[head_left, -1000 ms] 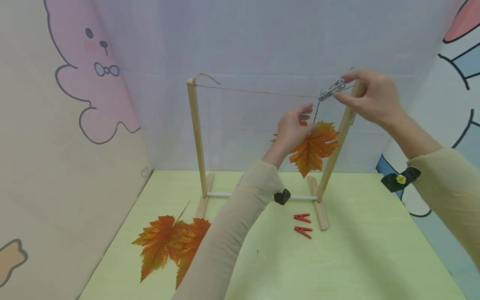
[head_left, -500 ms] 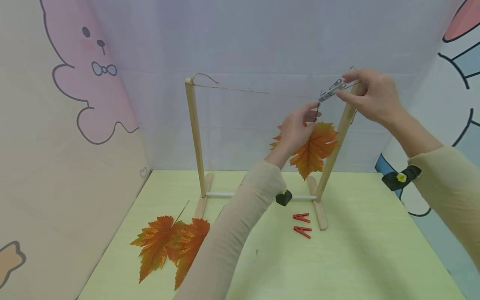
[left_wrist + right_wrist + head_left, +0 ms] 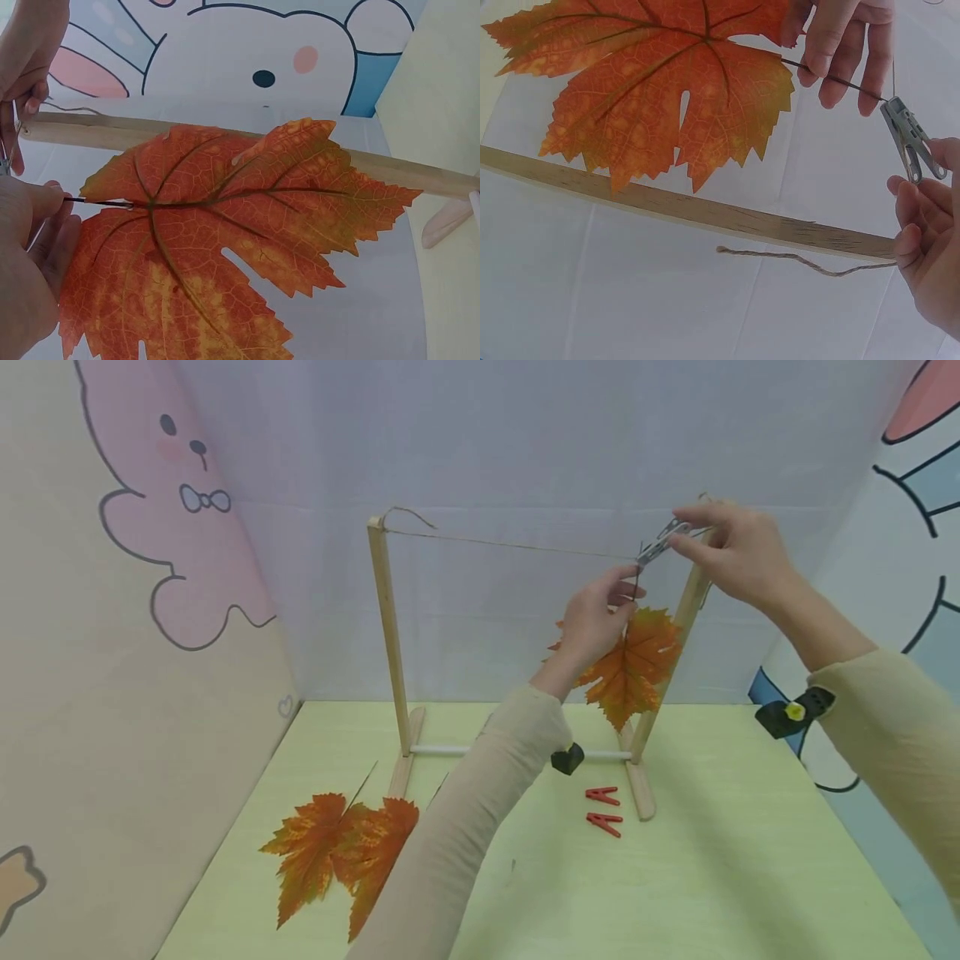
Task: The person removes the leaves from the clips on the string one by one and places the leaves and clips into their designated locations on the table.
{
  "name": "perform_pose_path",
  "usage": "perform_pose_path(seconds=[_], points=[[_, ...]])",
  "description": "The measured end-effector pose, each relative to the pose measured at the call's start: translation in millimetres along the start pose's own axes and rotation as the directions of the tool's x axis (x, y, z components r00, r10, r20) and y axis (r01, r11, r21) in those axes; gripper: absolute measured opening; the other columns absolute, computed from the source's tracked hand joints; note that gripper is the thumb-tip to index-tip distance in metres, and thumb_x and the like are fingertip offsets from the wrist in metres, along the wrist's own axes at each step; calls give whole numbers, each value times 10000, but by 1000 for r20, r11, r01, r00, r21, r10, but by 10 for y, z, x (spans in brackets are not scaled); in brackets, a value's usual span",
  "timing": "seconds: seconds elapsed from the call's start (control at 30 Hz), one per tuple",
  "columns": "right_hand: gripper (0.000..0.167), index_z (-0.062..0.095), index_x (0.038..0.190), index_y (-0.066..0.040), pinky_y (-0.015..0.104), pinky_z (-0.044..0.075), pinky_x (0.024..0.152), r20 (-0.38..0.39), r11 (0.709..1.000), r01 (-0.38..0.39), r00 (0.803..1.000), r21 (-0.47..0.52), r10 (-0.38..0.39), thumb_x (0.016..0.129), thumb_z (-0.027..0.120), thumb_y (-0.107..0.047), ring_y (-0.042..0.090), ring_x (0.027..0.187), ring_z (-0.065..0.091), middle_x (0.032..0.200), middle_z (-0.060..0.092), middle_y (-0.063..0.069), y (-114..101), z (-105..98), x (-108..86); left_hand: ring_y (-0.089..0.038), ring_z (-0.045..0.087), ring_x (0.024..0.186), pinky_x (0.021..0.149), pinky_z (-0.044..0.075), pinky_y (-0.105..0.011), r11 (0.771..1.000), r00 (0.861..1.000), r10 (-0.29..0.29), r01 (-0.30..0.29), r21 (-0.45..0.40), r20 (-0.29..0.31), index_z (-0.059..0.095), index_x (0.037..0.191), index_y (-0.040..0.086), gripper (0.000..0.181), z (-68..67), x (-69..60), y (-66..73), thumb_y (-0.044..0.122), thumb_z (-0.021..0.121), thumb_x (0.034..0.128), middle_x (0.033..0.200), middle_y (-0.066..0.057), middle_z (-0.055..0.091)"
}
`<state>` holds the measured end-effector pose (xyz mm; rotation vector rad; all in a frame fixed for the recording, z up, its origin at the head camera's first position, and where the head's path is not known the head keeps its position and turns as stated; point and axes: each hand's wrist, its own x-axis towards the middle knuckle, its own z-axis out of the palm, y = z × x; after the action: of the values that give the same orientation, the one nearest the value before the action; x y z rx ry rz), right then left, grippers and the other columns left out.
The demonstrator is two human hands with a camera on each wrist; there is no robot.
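Observation:
An orange maple leaf [image 3: 626,668] hangs by its dark stem near the right post of a wooden frame. My left hand [image 3: 597,620] pinches that stem [image 3: 832,77] between thumb and fingers. With thumb and fingertips, my right hand [image 3: 738,550] holds a grey clothespin [image 3: 907,135] by its handles. The clothespin's nose meets the top of the stem at the string [image 3: 510,545]; whether it clamps both cannot be told. In the left wrist view the leaf [image 3: 217,202] spreads wide, and the clothespin is mostly hidden.
The string runs between the left post [image 3: 390,635] and right post [image 3: 682,610]. Two red clothespins [image 3: 602,796] lie by the frame's right foot [image 3: 641,789]. More maple leaves [image 3: 311,847] lie at the table's left, partly behind my left sleeve [image 3: 457,827].
My left hand has moved slightly right and up along the stem, its fingers now just under the clothespin. The leaf has turned and dropped slightly. My right hand has shifted a little left.

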<state>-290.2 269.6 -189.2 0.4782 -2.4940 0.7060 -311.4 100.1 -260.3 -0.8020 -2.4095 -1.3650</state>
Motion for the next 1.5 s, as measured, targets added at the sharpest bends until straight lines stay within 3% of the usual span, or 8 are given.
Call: perform_pose_path(seconds=[0.13,0.3,0.4,0.53,0.73,1.03,1.3,1.5], points=[[406,562,1234,-54,124,359,470,16,996,-55,998,73,54,900,554,-284,-58,580,468,1113,562,168,-13,-6,14,-44,614,890,700,424,-89,1000,1000,15,-15,-16,-9,519,1257,124,394,-11,0,-15,55,584,875,1016,14,670],[397,598,1178,-33,126,391,495,19,972,-115,993,205,113,861,616,-271,5,644,526,963,595,-85,-12,-37,19,-47,613,891,697,427,-88,999,1000,21,-21,-29,0,516,1258,128,394,-18,6,-24,51,578,877,1022,1,669],[303,655,1096,-76,143,381,486,14,945,-129,991,300,131,830,660,-221,15,645,542,847,578,-203,1,-61,27,-45,612,890,695,428,-88,1000,1000,19,-20,-22,-10,521,1256,136,388,-25,14,-30,59,577,880,1018,11,669],[171,695,975,-164,148,379,477,9,919,-142,989,368,149,804,689,-173,11,641,551,774,606,-201,18,-81,35,-50,618,884,699,428,-85,1000,999,20,-20,-12,-32,543,1236,133,366,-31,19,-40,68,584,878,1000,21,675],[120,694,907,-178,135,417,474,13,914,-161,986,372,169,792,699,-146,49,584,531,723,611,-170,39,-76,38,-61,625,874,701,428,-86,1000,999,25,-26,-9,-37,568,1203,131,332,-31,2,-44,66,584,877,992,10,679],[73,694,847,-153,136,372,497,-61,939,-127,986,319,154,784,703,-118,61,576,476,818,568,-167,18,-65,41,-99,630,867,696,442,-109,999,998,36,-36,-15,-45,576,1186,115,316,-34,-33,-94,56,583,876,985,-13,679],[86,701,871,-117,137,374,539,-154,937,-93,976,337,152,785,702,-122,55,638,479,861,579,-183,3,-59,40,-97,627,870,708,441,-100,999,997,51,-50,12,-58,568,1197,107,324,-31,-71,-200,54,579,878,981,-5,676],[124,697,901,-98,140,392,541,-165,930,-80,975,357,147,786,704,-145,96,625,485,821,598,-148,-34,-57,34,-100,624,861,688,447,-109,999,998,42,-41,10,-52,570,1197,105,322,-45,-115,-264,53,577,879,978,-9,676]])
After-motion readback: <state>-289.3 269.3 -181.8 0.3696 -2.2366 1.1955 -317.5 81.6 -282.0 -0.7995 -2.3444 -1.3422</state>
